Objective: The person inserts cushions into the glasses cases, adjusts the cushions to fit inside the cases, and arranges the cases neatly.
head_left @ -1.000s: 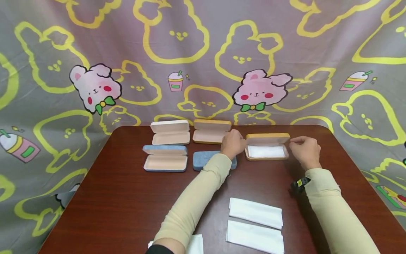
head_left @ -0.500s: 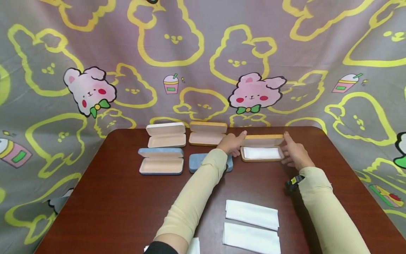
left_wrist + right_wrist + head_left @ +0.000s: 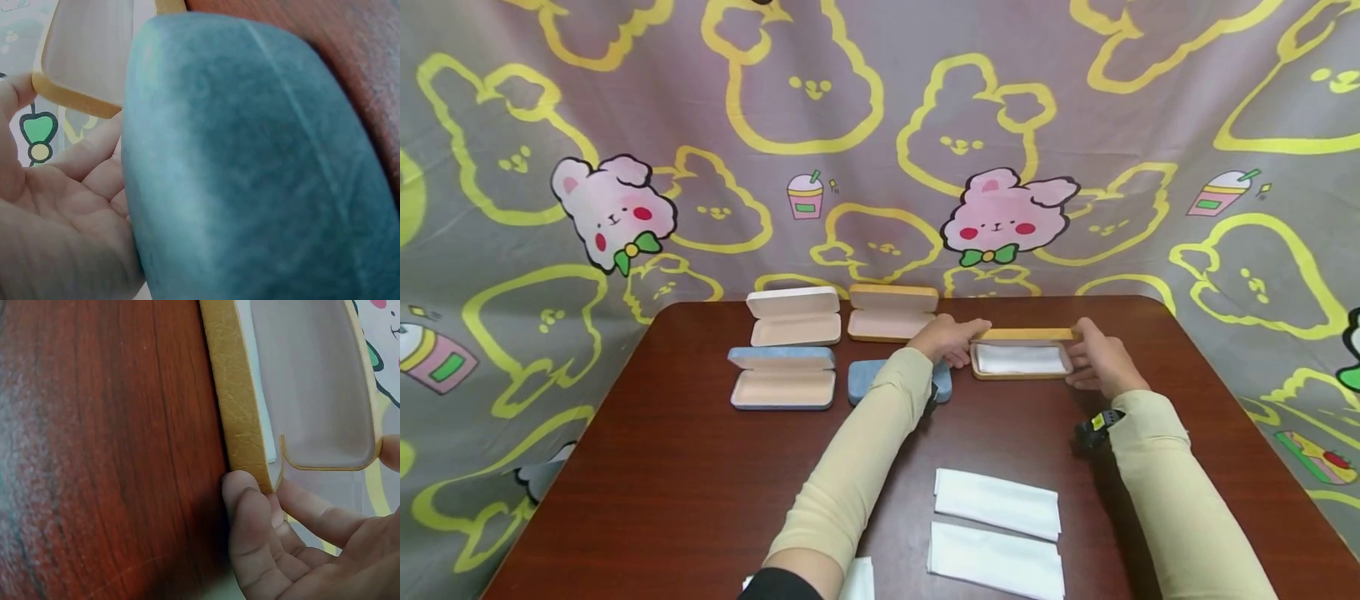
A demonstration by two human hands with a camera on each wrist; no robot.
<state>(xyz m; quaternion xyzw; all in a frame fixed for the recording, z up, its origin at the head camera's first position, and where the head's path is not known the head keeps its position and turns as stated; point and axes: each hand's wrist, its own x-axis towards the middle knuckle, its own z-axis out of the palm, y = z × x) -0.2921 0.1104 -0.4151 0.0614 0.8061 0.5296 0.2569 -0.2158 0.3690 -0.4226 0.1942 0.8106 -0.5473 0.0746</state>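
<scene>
Yellow and crinkled, the case (image 3: 236,394) is resting at the wood-grained table's (image 3: 700,467) far right, holding white cloth (image 3: 1021,359). The right hand (image 3: 1102,360) is gripping one rounded end; the left hand (image 3: 943,340) is touching the lid (image 3: 1028,334), its full grip unclear. That lid is tilting lower than half a second ago.

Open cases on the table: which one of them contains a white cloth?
The yellow case between the left hand and right hand: a white cloth lies inside; the other three open cases look bare.
</scene>
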